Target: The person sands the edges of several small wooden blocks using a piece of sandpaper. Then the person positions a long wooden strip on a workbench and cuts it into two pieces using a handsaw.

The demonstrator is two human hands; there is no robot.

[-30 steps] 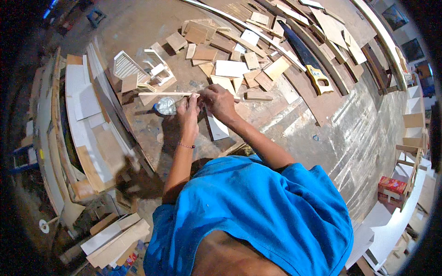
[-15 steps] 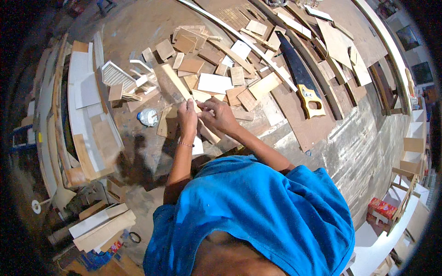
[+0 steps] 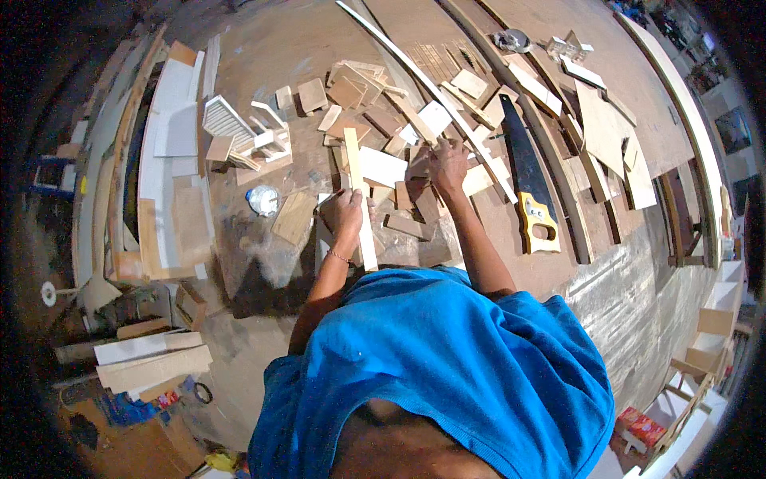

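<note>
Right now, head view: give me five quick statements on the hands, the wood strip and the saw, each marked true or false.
1. The left hand grips a long pale wood strip. True.
2. The right hand holds the handsaw. False: the saw lies on the floor to the right, untouched; the hand rests on the scattered wood offcuts.
3. The saw's handle is yellow. True.
4. The strip lies flat on the floor, clear of both hands. False: it is in the left hand.
5. A small white slatted frame lies left of the hands. True.
</note>
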